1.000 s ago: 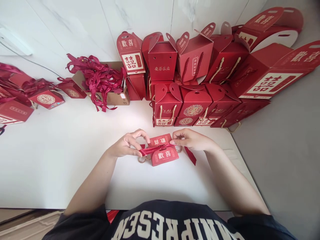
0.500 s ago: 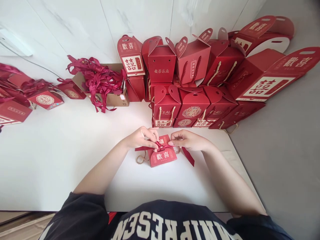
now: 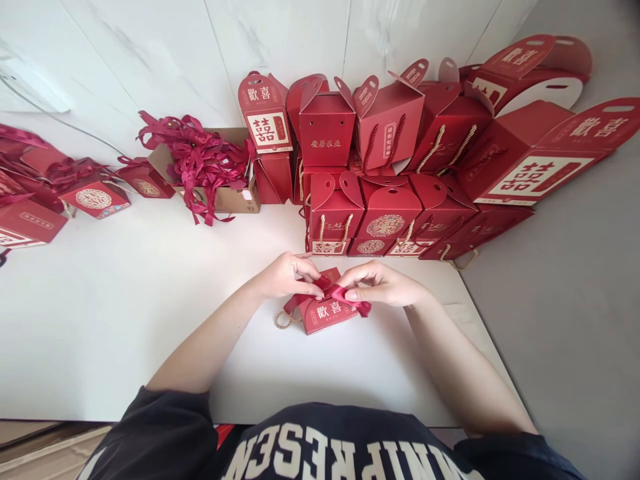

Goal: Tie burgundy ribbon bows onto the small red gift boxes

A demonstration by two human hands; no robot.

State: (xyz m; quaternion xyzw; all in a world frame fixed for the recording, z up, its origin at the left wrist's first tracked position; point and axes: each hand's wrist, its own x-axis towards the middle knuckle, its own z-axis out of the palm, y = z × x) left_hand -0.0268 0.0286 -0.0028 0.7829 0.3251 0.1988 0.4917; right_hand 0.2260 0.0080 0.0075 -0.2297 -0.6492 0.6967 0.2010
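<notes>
A small red gift box (image 3: 327,315) with gold characters lies flat on the white table, with a twisted jute rope handle (image 3: 285,321) showing at its left. A dark red satin ribbon (image 3: 341,294) crosses its top and is gathered into a loose knot or loop. My left hand (image 3: 290,277) pinches the ribbon at the box's far edge. My right hand (image 3: 380,284) pinches the ribbon's loop from the right. Both hands hide the far part of the box.
Stacked red gift boxes (image 3: 385,227) with rope handles stand along the table's far side. To their left is a cardboard box (image 3: 235,200) holding a bundle of red ribbons (image 3: 195,167). More red boxes (image 3: 93,198) lie at far left. Grey floor (image 3: 550,333) lies beyond the table's right edge.
The ribbon's loose tail has lifted from the table and is now gathered into a loop between my hands. My right hand has moved closer to the box's right end.
</notes>
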